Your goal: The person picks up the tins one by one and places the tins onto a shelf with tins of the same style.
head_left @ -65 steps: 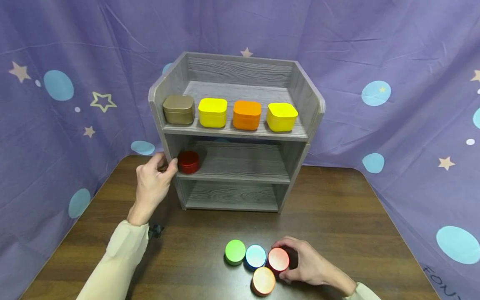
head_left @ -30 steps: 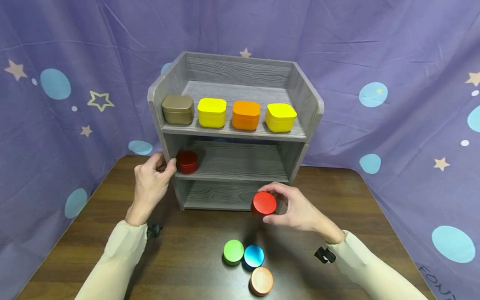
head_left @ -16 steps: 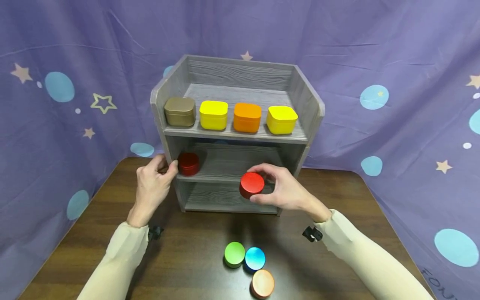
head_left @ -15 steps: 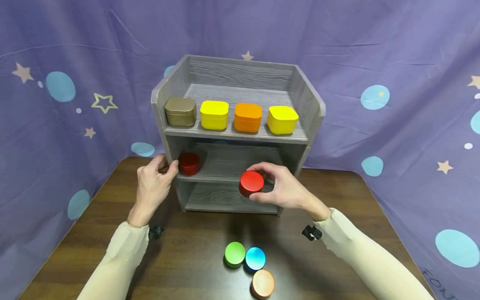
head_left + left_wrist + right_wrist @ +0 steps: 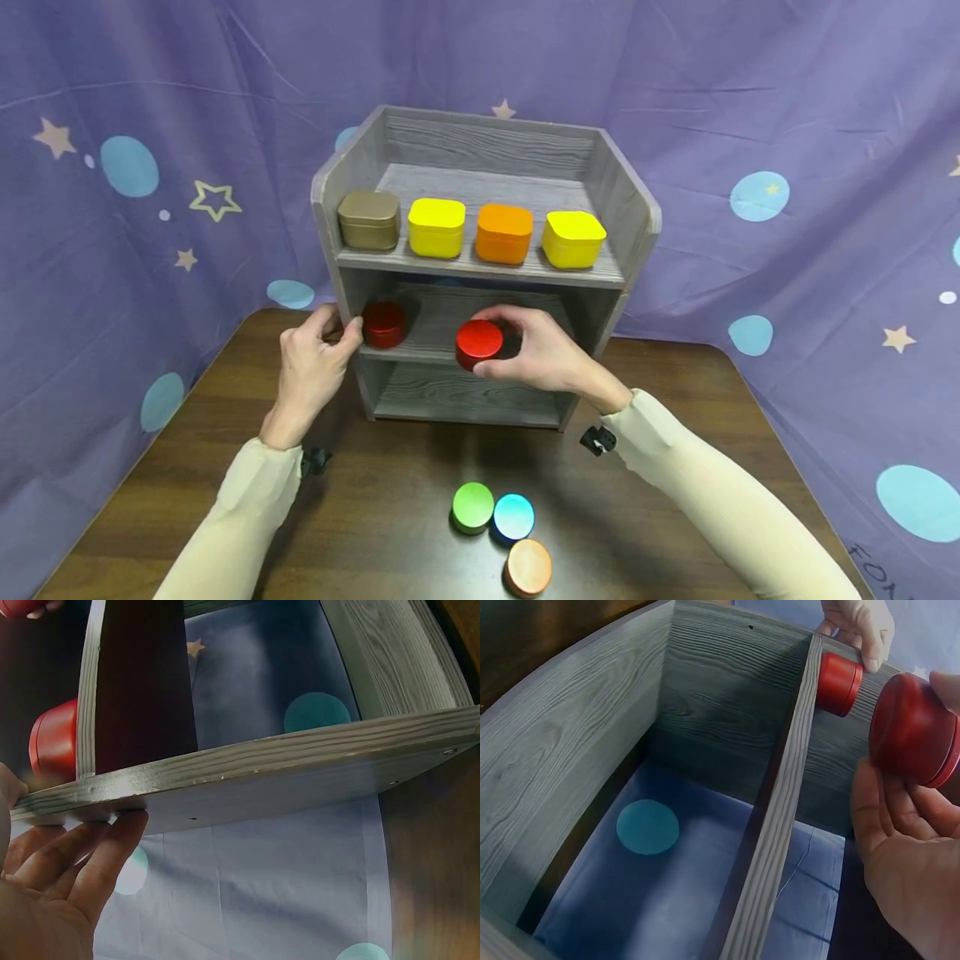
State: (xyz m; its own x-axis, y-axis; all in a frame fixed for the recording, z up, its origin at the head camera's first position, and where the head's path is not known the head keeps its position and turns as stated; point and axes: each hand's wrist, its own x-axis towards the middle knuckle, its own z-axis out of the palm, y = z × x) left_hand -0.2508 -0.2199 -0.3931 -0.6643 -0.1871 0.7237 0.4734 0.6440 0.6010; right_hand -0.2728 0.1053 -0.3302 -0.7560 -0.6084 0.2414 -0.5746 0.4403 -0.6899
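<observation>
My left hand grips the left side panel of a grey wooden shelf unit; in the left wrist view its fingers lie along the panel's outer face. Just inside that panel, a dark red round tin stands on the middle shelf. With thumb and fingers, my right hand holds a bright red round tin in front of the middle shelf's edge. The right wrist view shows this held tin tipped on its side by the camera's angle, near the other red tin.
A row of square tins lines the top shelf: brown, yellow, orange and another yellow tin. On the wooden table stand green, blue and orange-topped round tins. A purple curtain hangs behind.
My right hand has picked the red tin up from beside the blue one and carried it forward and left to the middle shelf. The left hand has kept its grip on the panel.
</observation>
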